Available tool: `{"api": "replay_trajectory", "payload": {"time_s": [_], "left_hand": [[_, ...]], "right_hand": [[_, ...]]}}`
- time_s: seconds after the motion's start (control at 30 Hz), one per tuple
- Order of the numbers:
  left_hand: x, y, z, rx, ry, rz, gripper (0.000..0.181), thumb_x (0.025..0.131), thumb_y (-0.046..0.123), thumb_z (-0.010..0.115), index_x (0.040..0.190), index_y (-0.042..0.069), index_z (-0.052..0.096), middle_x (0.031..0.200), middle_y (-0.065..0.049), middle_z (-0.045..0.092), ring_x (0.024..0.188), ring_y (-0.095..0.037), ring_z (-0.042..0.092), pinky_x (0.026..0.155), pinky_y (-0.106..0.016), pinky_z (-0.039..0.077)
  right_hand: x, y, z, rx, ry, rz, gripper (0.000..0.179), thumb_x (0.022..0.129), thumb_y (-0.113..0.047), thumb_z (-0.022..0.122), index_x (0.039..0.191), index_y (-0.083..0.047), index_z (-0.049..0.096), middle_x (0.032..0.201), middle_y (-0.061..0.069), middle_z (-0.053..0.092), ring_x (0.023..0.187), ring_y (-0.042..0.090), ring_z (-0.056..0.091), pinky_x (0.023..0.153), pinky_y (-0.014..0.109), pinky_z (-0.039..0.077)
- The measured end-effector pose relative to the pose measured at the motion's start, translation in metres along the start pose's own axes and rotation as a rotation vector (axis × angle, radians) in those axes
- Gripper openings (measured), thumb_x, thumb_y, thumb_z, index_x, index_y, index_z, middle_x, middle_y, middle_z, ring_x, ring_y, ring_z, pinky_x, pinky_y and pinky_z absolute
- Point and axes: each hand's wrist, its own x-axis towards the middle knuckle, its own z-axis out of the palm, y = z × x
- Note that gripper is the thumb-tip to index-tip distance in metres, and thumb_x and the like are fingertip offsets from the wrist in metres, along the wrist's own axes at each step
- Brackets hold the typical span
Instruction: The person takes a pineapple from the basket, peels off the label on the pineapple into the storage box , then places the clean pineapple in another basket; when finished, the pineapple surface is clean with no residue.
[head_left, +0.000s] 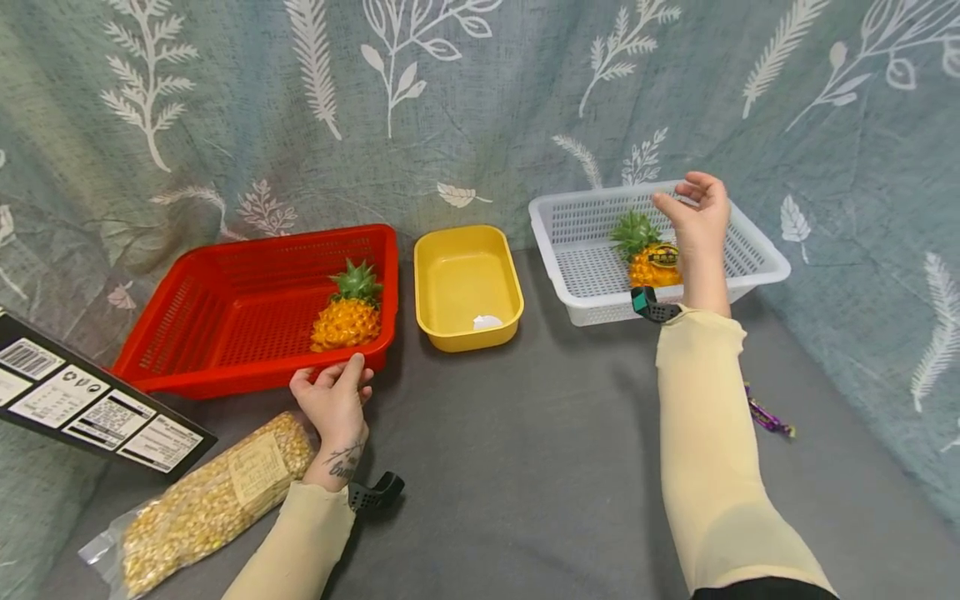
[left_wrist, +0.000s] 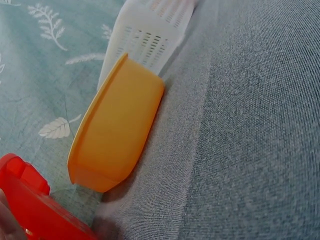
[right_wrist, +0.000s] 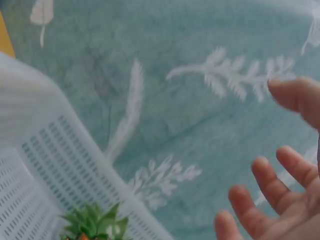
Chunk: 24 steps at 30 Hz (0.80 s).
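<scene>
My right hand (head_left: 701,217) is raised over the white basket (head_left: 558,250), thumb and fingers spread with nothing between them. In the basket below lies a small pineapple (head_left: 652,265) with a dark oval label; its green crown (right_wrist: 95,221) shows in the right wrist view. At the near right corner of the red basket (head_left: 225,379), my left hand (head_left: 335,408) has its fingers loosely bent, fingertips right at the rim. Another small pineapple (head_left: 347,321) lies inside the red basket. The left wrist view catches only a bit of that hand at its lower left edge.
Between the baskets stands a yellow tub (head_left: 465,275) with a small white patch in it. A clear bag of corn kernels (head_left: 187,521) lies front left, beside a tilted black box (head_left: 90,408) with white labels. A purple-wrapped candy (head_left: 765,415) lies right. A patterned curtain hangs behind.
</scene>
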Motion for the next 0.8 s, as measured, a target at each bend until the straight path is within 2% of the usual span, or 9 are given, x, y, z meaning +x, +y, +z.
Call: {"api": "replay_trajectory", "payload": {"time_s": [0.17,0.3,0.43,0.57,0.67,0.8], "left_hand": [[0.000,0.000,-0.001,-0.002,-0.002,0.003,0.053,0.079,0.008,0.071,0.101,0.017,0.024,0.070,0.002,0.054,0.048,-0.007,0.058,0.044,-0.017,0.046],[0.000,0.001,-0.001,-0.004,0.000,0.002,0.053,0.079,0.008,0.071,0.100,0.017,0.023,0.068,0.002,0.054,0.048,-0.007,0.058,0.043,-0.017,0.046],[0.000,0.001,-0.001,-0.013,-0.002,0.006,0.052,0.080,0.007,0.071,0.101,0.017,0.024,0.068,0.003,0.054,0.048,-0.007,0.058,0.043,-0.017,0.046],[0.000,0.001,-0.001,-0.016,-0.003,0.007,0.052,0.080,0.007,0.070,0.101,0.017,0.024,0.069,0.003,0.055,0.048,-0.006,0.058,0.043,-0.016,0.045],[0.001,0.001,-0.001,-0.021,-0.004,0.009,0.052,0.080,0.007,0.070,0.101,0.017,0.024,0.069,0.003,0.054,0.048,-0.006,0.058,0.043,-0.016,0.045],[0.001,0.000,-0.001,-0.037,-0.006,0.013,0.052,0.079,0.006,0.071,0.101,0.017,0.025,0.068,0.003,0.054,0.048,-0.006,0.058,0.043,-0.016,0.045]], "right_hand": [[0.014,0.006,0.001,-0.099,0.104,0.149,0.045,0.083,-0.021,0.068,0.121,-0.016,0.044,0.114,-0.004,0.039,0.104,0.009,0.037,0.092,0.028,0.034],[0.021,0.015,0.000,-0.213,0.127,0.280,0.054,0.083,-0.024,0.067,0.130,-0.014,0.040,0.130,0.000,0.035,0.108,0.011,0.036,0.093,0.027,0.035],[0.024,0.025,-0.003,-0.395,0.088,0.393,0.067,0.083,-0.026,0.067,0.140,-0.014,0.033,0.145,0.007,0.030,0.121,0.018,0.038,0.097,0.029,0.038],[0.023,0.032,-0.007,-0.557,0.006,0.456,0.078,0.083,-0.028,0.067,0.146,-0.012,0.024,0.149,0.010,0.026,0.131,0.028,0.033,0.102,0.037,0.036],[0.022,0.035,-0.009,-0.640,-0.040,0.485,0.082,0.081,-0.030,0.068,0.147,-0.010,0.022,0.150,0.013,0.025,0.131,0.034,0.029,0.105,0.044,0.032],[0.023,0.036,-0.008,-0.713,-0.091,0.510,0.084,0.080,-0.029,0.070,0.146,-0.005,0.023,0.145,0.021,0.027,0.124,0.036,0.036,0.102,0.045,0.036]]}}
